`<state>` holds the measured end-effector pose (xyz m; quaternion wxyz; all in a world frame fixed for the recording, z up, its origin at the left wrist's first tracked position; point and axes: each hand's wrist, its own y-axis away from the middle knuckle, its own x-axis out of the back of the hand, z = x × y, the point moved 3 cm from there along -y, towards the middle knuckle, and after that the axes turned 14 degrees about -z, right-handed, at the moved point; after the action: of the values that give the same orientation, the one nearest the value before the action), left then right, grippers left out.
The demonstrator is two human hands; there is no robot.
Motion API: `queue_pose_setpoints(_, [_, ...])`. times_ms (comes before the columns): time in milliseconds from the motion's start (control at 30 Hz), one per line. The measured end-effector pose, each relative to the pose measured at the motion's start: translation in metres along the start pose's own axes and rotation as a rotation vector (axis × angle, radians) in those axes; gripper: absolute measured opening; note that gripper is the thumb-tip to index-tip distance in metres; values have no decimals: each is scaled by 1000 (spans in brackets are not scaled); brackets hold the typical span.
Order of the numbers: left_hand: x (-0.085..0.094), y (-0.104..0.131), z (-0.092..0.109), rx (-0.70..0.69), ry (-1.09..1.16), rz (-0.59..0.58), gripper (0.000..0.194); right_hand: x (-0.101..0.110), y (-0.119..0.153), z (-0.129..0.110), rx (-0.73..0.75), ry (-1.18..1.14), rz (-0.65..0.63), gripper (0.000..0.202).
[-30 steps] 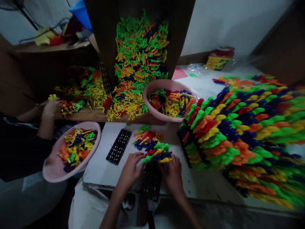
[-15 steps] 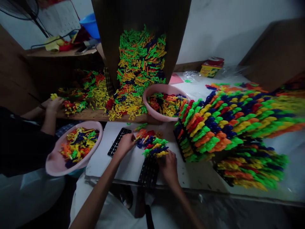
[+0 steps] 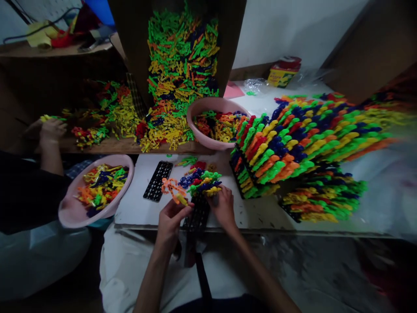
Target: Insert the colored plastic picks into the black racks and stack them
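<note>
My left hand (image 3: 171,219) pinches several small plastic figures (image 3: 172,188), orange with a yellow one, above the white table. To its right is a black perforated rack (image 3: 196,216) whose far part carries upright green, blue, red and yellow figures (image 3: 206,182). My right hand (image 3: 224,208) has its fingers curled against the right side of this rack, beside the yellow figures; what is between the fingertips is hidden. Loose blue figures (image 3: 189,178) lie just behind the rack. A second black perforated rack (image 3: 158,181) lies flat to the left, with no figures in it.
Filled racks of colourful figures (image 3: 286,143) stand at the right. Pink basins with loose figures sit behind (image 3: 192,124) and at left (image 3: 70,213). A large pile (image 3: 185,74) spills from a dark box. Another person's hand (image 3: 52,130) holds pieces at far left.
My left hand has moved right and nearer to me, lifting orange and yellow figures off the table. My right hand stays at the rack. The whole view has shifted slightly.
</note>
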<state>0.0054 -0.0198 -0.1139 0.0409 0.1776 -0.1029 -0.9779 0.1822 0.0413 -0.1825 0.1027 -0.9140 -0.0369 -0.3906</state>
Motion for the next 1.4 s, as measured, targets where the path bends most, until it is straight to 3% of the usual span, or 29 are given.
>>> queue_pose_setpoints(233, [-12, -1, -31, -192, -876, 148, 18, 3, 2, -2, 19, 6, -35, 42])
queue_pose_setpoints(333, [-16, -7, -34, -247, -1114, 204, 12, 3, 3, -2, 25, 14, -44, 43])
queue_pose_setpoints(433, [-19, -12, -34, -248, -1258, 175, 14, 2, 3, -2, 34, 11, -49, 41])
queue_pose_setpoints(767, [-26, -17, -23, -105, -1457, 92, 23, 4, 7, -1, 125, -35, -94, 35])
queue_pose_setpoints(933, [-31, -13, -21, -22, -1449, 156, 21, 6, 8, -3, 105, -53, -105, 33])
queue_pose_setpoints(1233, [-23, -2, -47, -226, -1169, 334, 25, 7, 10, -5, 103, -19, -105, 36])
queue_pose_setpoints(1400, [-26, -9, -45, -200, -1312, 268, 19, 5, 10, -2, 106, -18, -121, 35])
